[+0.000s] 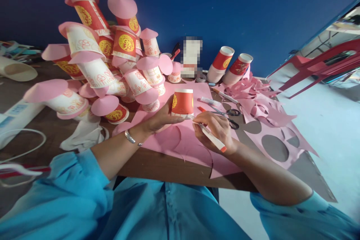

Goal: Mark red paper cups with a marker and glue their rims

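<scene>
A red paper cup (182,102) with a gold emblem and a white band rests in my left hand (162,116), its fingers wrapped around the left side and base. Short orange-red strokes mark the white band near the cup's lower edge. My right hand (215,127) pinches a white marker pen (209,137) with an orange end; its tip meets the cup's lower right edge. Below both hands lie pink paper sheets (194,153). Just beyond my right hand are scissors (232,112) with black handles and a white tube-like pen (210,101).
At the left, several decorated cups with pink cone tops (92,71) are piled high. Two stacks of paper cups (222,63) stand by the blue wall. Pink paper scraps (261,97) spread across the right side. A red plastic chair (317,67) stands beyond the table.
</scene>
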